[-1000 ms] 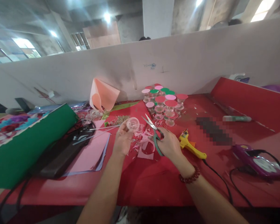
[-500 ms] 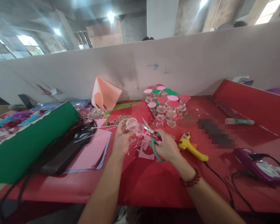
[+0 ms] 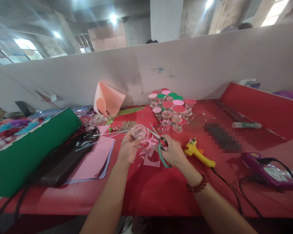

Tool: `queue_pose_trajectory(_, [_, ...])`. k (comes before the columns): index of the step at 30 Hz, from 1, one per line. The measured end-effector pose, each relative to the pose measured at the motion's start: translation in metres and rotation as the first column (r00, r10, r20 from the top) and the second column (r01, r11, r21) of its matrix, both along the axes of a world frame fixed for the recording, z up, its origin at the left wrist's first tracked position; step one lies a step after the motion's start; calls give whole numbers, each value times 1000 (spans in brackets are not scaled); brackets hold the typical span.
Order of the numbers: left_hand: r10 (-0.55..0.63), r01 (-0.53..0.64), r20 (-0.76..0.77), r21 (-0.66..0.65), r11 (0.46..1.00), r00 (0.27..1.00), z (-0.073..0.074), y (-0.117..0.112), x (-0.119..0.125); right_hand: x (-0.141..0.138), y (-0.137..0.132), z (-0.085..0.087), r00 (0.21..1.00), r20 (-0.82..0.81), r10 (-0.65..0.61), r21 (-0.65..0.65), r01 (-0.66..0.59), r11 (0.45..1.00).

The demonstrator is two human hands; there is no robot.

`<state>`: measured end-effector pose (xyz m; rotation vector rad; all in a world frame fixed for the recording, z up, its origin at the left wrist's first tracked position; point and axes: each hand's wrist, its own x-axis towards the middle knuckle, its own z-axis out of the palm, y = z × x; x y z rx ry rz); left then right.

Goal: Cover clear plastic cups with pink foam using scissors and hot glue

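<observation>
My left hand (image 3: 128, 148) pinches a small clear plastic cup (image 3: 138, 131), raised a little above the red table (image 3: 161, 191). My right hand (image 3: 174, 153) grips green-handled scissors (image 3: 158, 146), whose blades point up and left toward the cup. Under both hands lie pink paper scraps (image 3: 150, 151) and a pink sheet with a round hole cut in it. Behind them stands a cluster of clear cups (image 3: 172, 109) topped with pink, red and green paper discs.
A yellow glue gun (image 3: 197, 153) with a black cord lies right of my right hand. A purple device (image 3: 266, 169) sits far right. Left are pink sheets (image 3: 95, 161), a black bag (image 3: 68, 156), a green roll (image 3: 26, 149) and a curled peach sheet (image 3: 107, 99). A grey partition wall backs the table.
The scissors have swung slightly left toward the cup and my right hand has edged closer to my left. The cup stays held in about the same spot.
</observation>
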<state>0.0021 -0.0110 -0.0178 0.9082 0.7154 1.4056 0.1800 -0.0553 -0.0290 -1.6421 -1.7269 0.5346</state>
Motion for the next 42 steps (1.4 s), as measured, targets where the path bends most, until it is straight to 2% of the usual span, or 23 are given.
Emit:
queue_pose_trajectory(9, [15, -15, 3, 20, 1000, 1000, 1, 1, 1, -3, -2, -1, 998, -52, -41, 71, 45, 996])
queue_pose_trajectory(13, [23, -23, -14, 37, 999, 1000, 1, 0, 1, -4, -4, 1, 999, 18, 48, 31, -48, 998])
queue_pose_trajectory(19, [2, -1, -53, 13, 1000, 999, 4, -4, 4, -3, -2, 0, 1000, 21, -18, 25, 18, 1000])
queue_pose_trajectory(24, [3, -3, -55, 4, 1000, 998, 3, -4, 3, -4, -4, 0, 999, 30, 20, 14, -20, 1000])
queue_pose_trajectory(28, [-27, 27, -57, -3, 1000, 998, 2, -4, 4, -3, -4, 3, 1000, 15, -24, 38, 23, 999])
queue_pose_trajectory(33, [-20, 21, -59, 8, 1000, 998, 3, -4, 4, -6, -5, 1, 999, 33, 20, 38, -21, 999])
queue_pose_trajectory(38, [-31, 31, -81, -3, 1000, 996, 4, -5, 5, -5, -3, -1, 999, 32, -32, 45, 30, 999])
queue_pose_trajectory(42, [-23, 23, -79, -2, 1000, 997, 3, -5, 5, -8, -4, -2, 999, 33, -2, 40, 0, 999])
